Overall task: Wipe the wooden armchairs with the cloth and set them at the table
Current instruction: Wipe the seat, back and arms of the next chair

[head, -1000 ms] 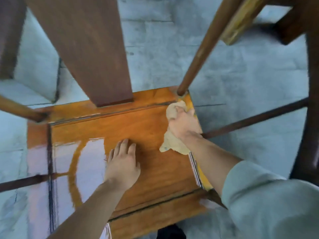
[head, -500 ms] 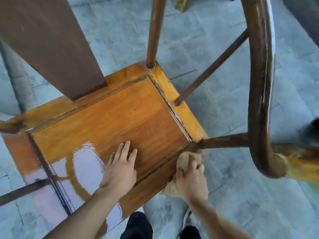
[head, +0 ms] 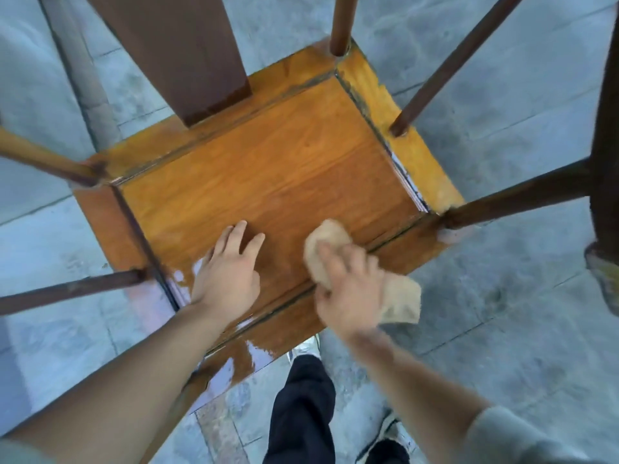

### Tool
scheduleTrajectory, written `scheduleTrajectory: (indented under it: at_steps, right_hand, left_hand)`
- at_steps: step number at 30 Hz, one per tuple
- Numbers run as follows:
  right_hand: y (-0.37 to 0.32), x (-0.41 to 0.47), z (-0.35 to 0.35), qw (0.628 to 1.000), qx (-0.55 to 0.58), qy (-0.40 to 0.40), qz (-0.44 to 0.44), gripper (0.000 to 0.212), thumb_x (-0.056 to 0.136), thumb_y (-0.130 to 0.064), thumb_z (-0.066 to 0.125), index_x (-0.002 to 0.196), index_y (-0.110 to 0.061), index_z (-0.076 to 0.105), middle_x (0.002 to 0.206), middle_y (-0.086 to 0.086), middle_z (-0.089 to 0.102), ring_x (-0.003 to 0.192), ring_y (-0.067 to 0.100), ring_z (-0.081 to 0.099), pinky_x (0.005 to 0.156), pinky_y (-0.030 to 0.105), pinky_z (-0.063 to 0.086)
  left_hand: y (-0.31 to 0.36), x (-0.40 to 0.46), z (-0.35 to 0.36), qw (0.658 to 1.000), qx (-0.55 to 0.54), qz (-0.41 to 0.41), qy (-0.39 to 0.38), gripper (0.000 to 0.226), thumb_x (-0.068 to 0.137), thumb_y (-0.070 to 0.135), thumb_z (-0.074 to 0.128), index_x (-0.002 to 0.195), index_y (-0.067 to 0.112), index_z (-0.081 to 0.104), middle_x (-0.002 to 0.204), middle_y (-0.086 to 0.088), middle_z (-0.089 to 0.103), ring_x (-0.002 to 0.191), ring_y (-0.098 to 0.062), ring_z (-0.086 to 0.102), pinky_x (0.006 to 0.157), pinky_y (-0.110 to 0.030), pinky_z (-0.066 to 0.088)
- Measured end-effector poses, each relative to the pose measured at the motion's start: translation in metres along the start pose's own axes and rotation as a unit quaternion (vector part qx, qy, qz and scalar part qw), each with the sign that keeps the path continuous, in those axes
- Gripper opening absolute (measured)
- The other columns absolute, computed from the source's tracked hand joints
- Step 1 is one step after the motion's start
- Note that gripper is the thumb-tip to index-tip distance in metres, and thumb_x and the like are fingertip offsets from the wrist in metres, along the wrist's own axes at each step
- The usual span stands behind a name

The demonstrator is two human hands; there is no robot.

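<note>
I look straight down on the orange-brown seat (head: 284, 169) of a wooden armchair. Its dark back slat (head: 177, 51) rises at the far side and round spindles stand at the corners. My left hand (head: 227, 276) lies flat on the seat's near part, fingers spread, holding nothing. My right hand (head: 348, 293) presses a crumpled beige cloth (head: 398, 299) against the seat near its front edge, right of the left hand. Part of the cloth hangs past the seat's front rail.
The chair stands on grey paving slabs (head: 502, 329). A curved dark armrest (head: 606, 128) runs down the right edge. Thin arm supports (head: 449, 68) slant up at right, and others at left (head: 67, 289). My dark trouser leg (head: 301, 413) and shoe (head: 388, 440) are below the seat's front.
My right hand has carried the cloth from the seat's far right corner to the front right corner, then leftwards along the front edge. My left hand has stayed flat on the seat.
</note>
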State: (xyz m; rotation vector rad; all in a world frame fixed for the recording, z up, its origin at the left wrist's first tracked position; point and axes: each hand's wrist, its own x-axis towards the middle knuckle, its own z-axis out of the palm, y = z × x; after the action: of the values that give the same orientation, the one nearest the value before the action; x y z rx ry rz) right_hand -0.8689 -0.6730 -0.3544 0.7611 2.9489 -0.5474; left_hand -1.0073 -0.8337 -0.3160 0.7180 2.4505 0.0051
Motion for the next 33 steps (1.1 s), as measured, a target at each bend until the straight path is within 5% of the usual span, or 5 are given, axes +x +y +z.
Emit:
scheduleTrajectory:
  at_steps: [6,14,23,28,33]
  right_hand:
    - [-0.062,-0.064,0.035,0.963,0.034,-0.106,-0.244,0.044,0.068,-0.033,0.067,0.112,-0.027,0.062,0.119,0.003,0.044,0.095,0.032,0.046,0.077,0.042,0.044]
    - [0.157,0.017,-0.065,0.999,-0.035,0.0,0.019,0.071,0.079,-0.026,0.063,0.143,-0.051,0.048,0.128,0.004,0.044,0.107,0.033,0.045,0.09,0.048,0.047]
    - [0.285,0.049,-0.097,0.982,0.0,-0.028,-0.188,0.078,0.064,0.005,0.066,0.129,-0.037,0.068,0.113,-0.003,0.053,0.1,0.026,0.053,0.086,0.035,0.047]
    - [0.354,0.047,-0.105,0.941,0.161,0.042,0.294,0.023,0.083,-0.002,0.057,0.094,-0.02,0.067,0.109,0.014,0.061,0.091,0.037,0.069,0.076,0.037,0.057]
    - [0.359,-0.018,-0.158,0.94,0.266,0.083,0.199,0.061,0.078,0.013,0.062,0.124,-0.025,0.071,0.101,0.011,0.046,0.071,-0.003,0.059,0.056,-0.002,0.039]
  left_hand:
    - [0.015,-0.023,0.013,0.99,-0.084,-0.102,-0.039,0.061,0.093,0.022,0.052,0.152,0.027,0.033,0.164,-0.004,0.012,0.144,-0.034,0.02,0.114,-0.046,0.033]
    - [0.1,-0.036,0.034,0.997,-0.062,-0.03,-0.022,0.063,0.097,0.026,0.042,0.156,0.028,0.02,0.165,0.001,0.008,0.146,-0.03,0.018,0.113,-0.044,0.033]
    - [0.199,0.017,0.043,0.996,0.026,0.083,-0.018,0.068,0.099,0.033,0.041,0.157,0.029,0.007,0.166,-0.002,-0.011,0.152,-0.025,-0.006,0.121,-0.047,0.017]
    - [0.233,0.019,0.042,0.996,0.044,0.075,0.02,0.059,0.098,0.028,0.04,0.154,0.022,0.021,0.165,-0.005,0.003,0.15,-0.027,0.002,0.118,-0.049,0.02]
    - [0.28,-0.018,0.014,0.951,-0.013,0.27,0.153,0.03,0.091,0.015,0.054,0.118,0.011,0.065,0.123,-0.003,0.06,0.115,-0.023,0.058,0.094,-0.04,0.051]
